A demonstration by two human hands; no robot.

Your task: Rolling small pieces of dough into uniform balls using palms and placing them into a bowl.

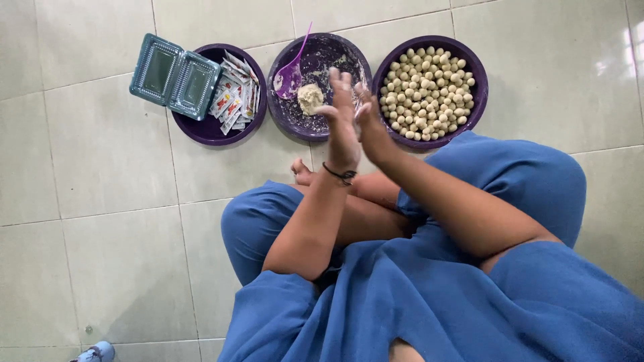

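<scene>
Both hands are up in front of the person, palms pressed flat against each other: the left hand has its fingers stretched straight and a dark cord around the wrist, and the right hand lies tight against it. Whether anything sits between the palms, I cannot tell (the gap is hidden). Just beyond the fingertips sits the middle bowl, purple and smeared inside, with one pale lump of dough left near its front wall and a purple spoon leaning against the far-left rim. Right of it, rims nearly touching, the right bowl is heaped with small pale dough balls, rolled round and piled close. On the other side, the left bowl holds a fan of small white packets with red markings, and a clear greenish hinged plastic box lies open across its far-left rim. All three bowls stand in a row on the pale tiled floor. The person sits cross-legged in blue clothing, a bare foot peeking out below the left wrist.
</scene>
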